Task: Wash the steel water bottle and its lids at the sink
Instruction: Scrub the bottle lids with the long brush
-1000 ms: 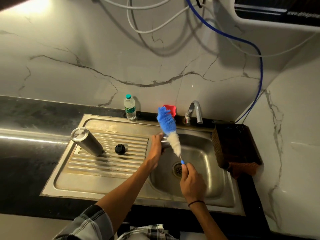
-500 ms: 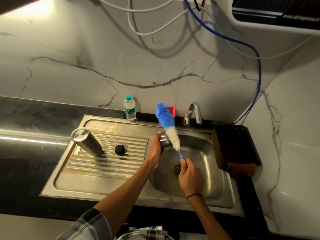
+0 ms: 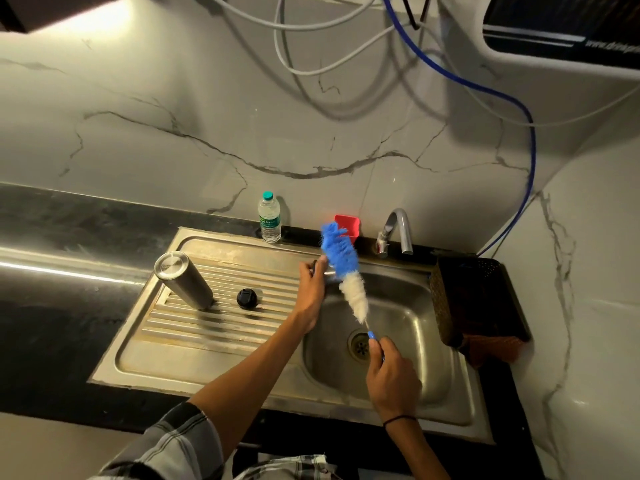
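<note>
The cylindrical brushed-steel water bottle point(image 3: 183, 279) is standing upside down, leaning slightly, on the ribbed draining board of the stainless steel sink point(image 3: 221, 344), its flat base facing up. The round black plastic lid point(image 3: 247, 298) is lying just beside it on the same ribs, not touching it. A small steel lid point(image 3: 327, 269) is sitting in the left hand point(image 3: 311, 289) over the basin's edge, mostly hidden.

The plastic bottle point(image 3: 269, 216) at the sink's back edge has a green label with print too small to read. White lettering on the dark appliance panel point(image 3: 568, 36) at top right is cut off and blurred.
</note>
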